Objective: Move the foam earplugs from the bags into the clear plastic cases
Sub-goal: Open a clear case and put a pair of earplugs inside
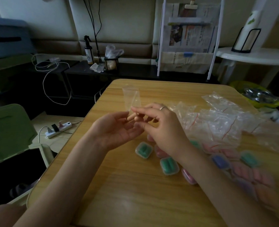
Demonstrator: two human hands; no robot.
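Both forearms reach over the wooden tabletop (135,202). Left hand (117,128), palm up, pinches the small clear plastic bag (132,98) with a pale orange foam earplug (131,117) at its mouth; right hand (161,126) has its grip pinching that earplug, apparently drawing it out. Filled clear plastic cases (143,150) lie below, near the crumpled bags (217,118). Next likely needs an open case, though none shows plainly.
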